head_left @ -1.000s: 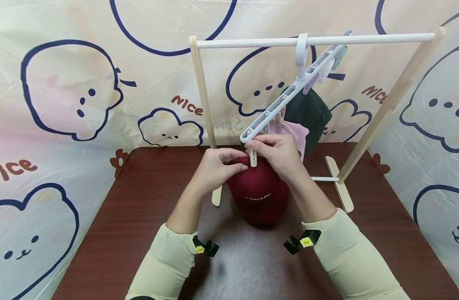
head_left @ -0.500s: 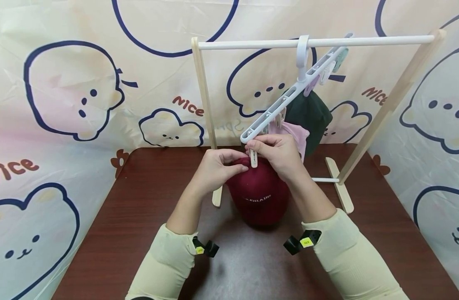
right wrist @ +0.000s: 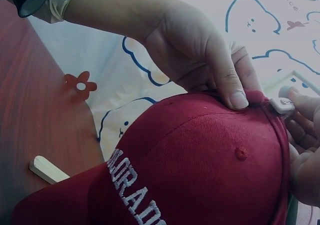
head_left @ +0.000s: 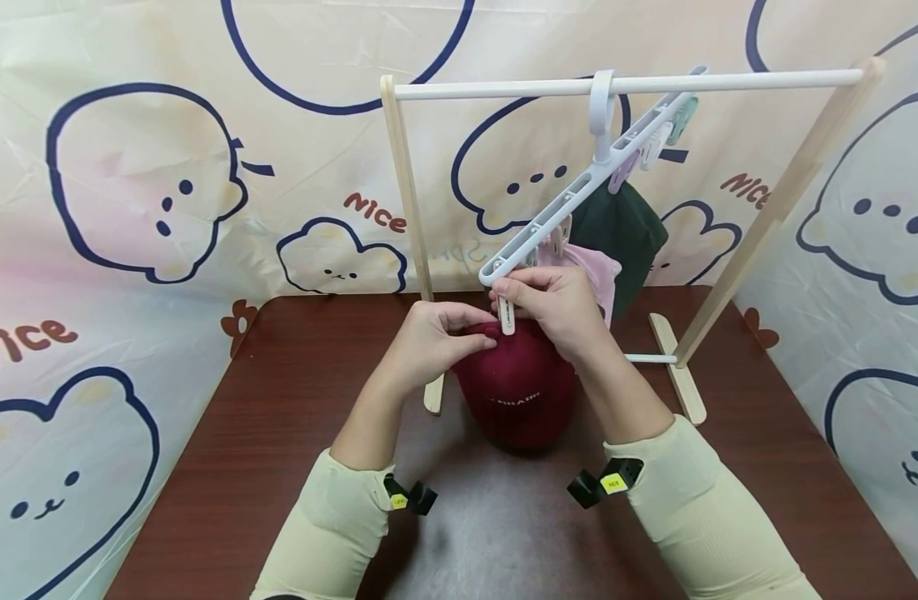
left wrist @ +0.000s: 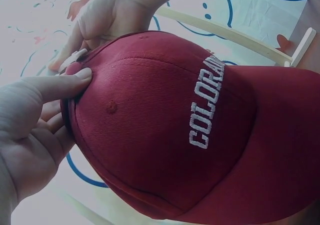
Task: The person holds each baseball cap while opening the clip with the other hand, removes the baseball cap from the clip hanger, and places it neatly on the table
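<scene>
A person's left hand (head_left: 432, 342) pinches the upper edge of a dark red cap (head_left: 515, 387), thumb on the outside and the other fingers behind the fabric. The right hand (head_left: 560, 312), just beside it, has thumb and fingers clamped on a pale clip (head_left: 507, 318) under the near end of a pale blue hanger (head_left: 556, 204). The clip meets the cap's edge between the two hands; I can't tell whether it bites the cloth.

The cap is below that end of the hanger, its rounded crown and white lettering (left wrist: 206, 105) turned toward the person, with its brim (left wrist: 285, 145) beyond the letters.

The hanger's hook (head_left: 601, 108) goes over the white rod (head_left: 729, 82) of a wooden stand, so the hanger slants away from the person. Farther along it hang a pink cloth (head_left: 597, 268) and, behind that, a dark green one (head_left: 630, 229). Near the far end are purple, white and green clips (head_left: 682, 119).

The stand's wooden feet (head_left: 678, 367) rest on a brown table (head_left: 279, 425). Behind is a wall sheet (head_left: 339, 158) printed with cartoon faces.
</scene>
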A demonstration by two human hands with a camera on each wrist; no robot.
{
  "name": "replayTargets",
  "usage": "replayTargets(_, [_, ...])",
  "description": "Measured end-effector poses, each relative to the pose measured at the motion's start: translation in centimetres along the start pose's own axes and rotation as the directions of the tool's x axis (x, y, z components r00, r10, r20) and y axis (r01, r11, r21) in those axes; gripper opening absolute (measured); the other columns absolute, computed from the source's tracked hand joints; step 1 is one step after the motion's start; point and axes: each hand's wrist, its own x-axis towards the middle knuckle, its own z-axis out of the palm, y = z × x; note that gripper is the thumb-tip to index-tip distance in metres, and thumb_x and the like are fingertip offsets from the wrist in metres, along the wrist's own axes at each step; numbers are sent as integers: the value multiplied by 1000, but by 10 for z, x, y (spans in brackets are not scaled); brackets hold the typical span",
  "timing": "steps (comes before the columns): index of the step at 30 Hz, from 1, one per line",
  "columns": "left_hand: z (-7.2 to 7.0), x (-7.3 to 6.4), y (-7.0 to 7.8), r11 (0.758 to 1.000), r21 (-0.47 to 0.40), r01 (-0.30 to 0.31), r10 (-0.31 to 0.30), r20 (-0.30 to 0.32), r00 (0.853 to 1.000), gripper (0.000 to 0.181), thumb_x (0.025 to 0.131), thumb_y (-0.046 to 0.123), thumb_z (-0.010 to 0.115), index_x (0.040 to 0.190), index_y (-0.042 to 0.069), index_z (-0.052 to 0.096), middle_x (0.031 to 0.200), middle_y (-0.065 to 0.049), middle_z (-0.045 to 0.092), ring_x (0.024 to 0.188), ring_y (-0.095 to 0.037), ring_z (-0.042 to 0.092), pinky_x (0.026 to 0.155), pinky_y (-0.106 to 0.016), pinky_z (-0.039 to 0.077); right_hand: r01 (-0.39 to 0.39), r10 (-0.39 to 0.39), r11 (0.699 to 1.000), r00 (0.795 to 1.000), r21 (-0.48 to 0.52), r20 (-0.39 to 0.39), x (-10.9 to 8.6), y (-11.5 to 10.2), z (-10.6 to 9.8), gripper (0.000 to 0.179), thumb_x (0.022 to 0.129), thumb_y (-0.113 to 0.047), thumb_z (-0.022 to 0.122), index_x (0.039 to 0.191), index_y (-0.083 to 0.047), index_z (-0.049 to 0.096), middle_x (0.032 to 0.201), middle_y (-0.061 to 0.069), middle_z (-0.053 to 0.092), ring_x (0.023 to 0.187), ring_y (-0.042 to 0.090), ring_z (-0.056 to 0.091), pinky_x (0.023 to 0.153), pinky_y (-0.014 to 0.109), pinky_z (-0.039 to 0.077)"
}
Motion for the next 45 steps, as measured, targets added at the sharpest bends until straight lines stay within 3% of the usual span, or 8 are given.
replayTargets(13, [-5,-7,-7,998,34,47,-48,38,998,18,83,8,78,100,13,78,91,-1,76,78,-16,69,69,-29,59,26,-26,999,1000,19,15,2,0,2,26,90,-10,71,108,10,71,86,6,75,80,20,74,78,35,58])
replayTargets(22, [-23,-19,-15,995,41,96,-98,51,994,18,84,12,78,102,16,78,93,-1,76,80,-18,71,71,-33,60,21,-21,999,1000,-24,21,2,1,-1,27,90,-13,72,110,6,72,92,9,75,84,20,74,78,34,59])
replayTargets(33, [-61,-35,-20,985,97,146,-145,-23,989,18,85,14,78,103,14,77,94,-4,76,77,-19,70,67,-32,60,11,-10,997,1000,-72,6,-1,2,0,28,86,-15,77,107,2,74,92,0,75,89,19,67,78,28,58])
replayTargets(40, [-81,-48,-24,984,96,148,-141,-69,988,18,84,13,78,102,11,76,93,-8,75,73,-19,69,63,-31,59,18,-17,994,1000,-110,5,-3,5,3,29,85,-18,78,110,-5,74,95,2,74,89,22,64,78,28,57])
replayTargets(45, [-98,-58,-28,975,116,190,-174,-135,975,21,85,17,78,103,8,75,92,-10,75,71,-19,70,62,-31,59,15,-15,995,1000,-94,5,-5,6,4,29,85,-17,78,109,-2,73,91,1,73,83,21,64,76,27,56])
